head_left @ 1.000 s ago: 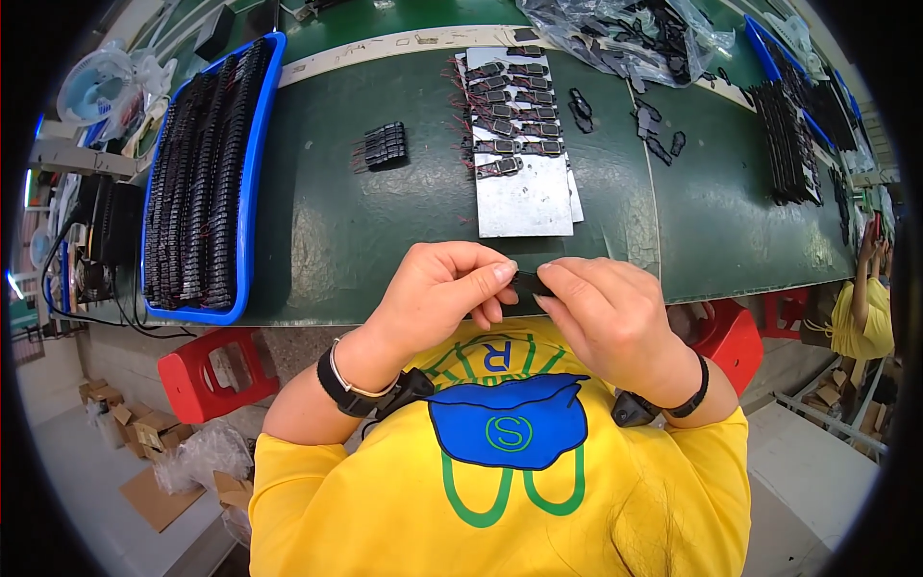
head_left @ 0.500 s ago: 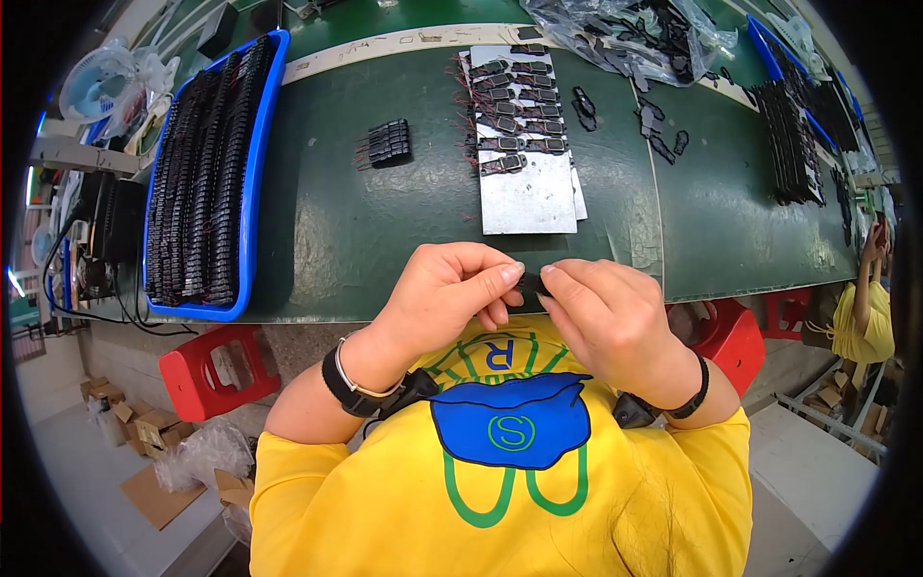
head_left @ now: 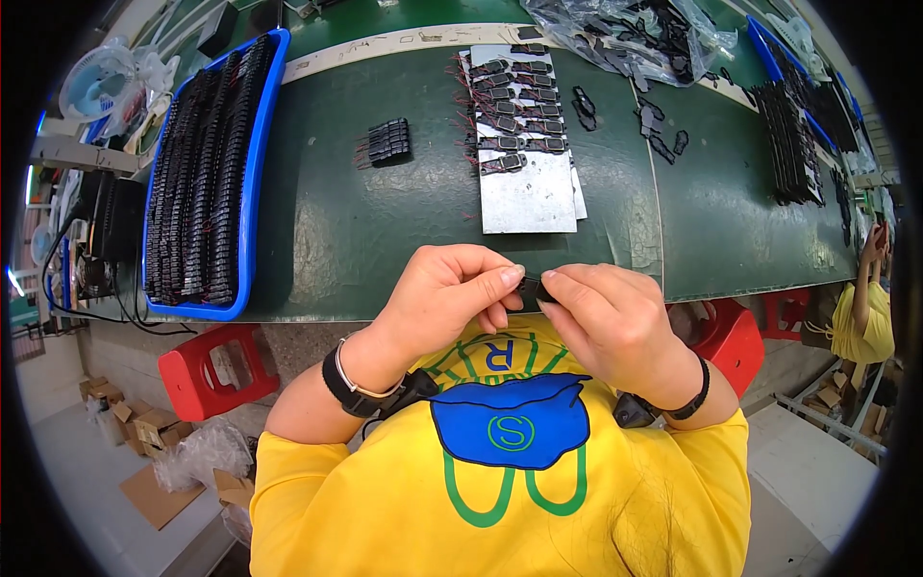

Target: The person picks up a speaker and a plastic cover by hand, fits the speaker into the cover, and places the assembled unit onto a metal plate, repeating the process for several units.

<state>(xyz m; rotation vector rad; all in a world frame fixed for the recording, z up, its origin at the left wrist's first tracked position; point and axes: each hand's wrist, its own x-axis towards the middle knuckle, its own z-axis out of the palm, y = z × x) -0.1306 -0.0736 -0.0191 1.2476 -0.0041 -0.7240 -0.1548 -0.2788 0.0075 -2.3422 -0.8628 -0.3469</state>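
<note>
Between my two hands, at the table's near edge, is a small black plastic part (head_left: pixel 531 287), mostly covered by fingers. My left hand (head_left: pixel 460 287) pinches its left end between thumb and fingers. On its right end, the thumb and fingers of my right hand (head_left: pixel 608 306) are closed. Beyond my hands lies a silver metal plate (head_left: pixel 524 207), bearing two columns of small black speaker-like modules (head_left: pixel 544 126) with red wires. To its left, a short row of similar black parts (head_left: pixel 388 142) with red wires rests on the green table (head_left: pixel 385 231).
At left stands a blue tray (head_left: pixel 247 250) packed with rows of black parts. Loose black pieces (head_left: pixel 654 125) and a clear plastic bag (head_left: pixel 625 38) lie far right of the plate. Red stools (head_left: pixel 216 373) flank me; another person's arm (head_left: pixel 860 308) shows at far right.
My right hand has shifted very slightly, and a little more of the black part shows between my fingertips. Both hands keep their hold; the table's contents look the same.
</note>
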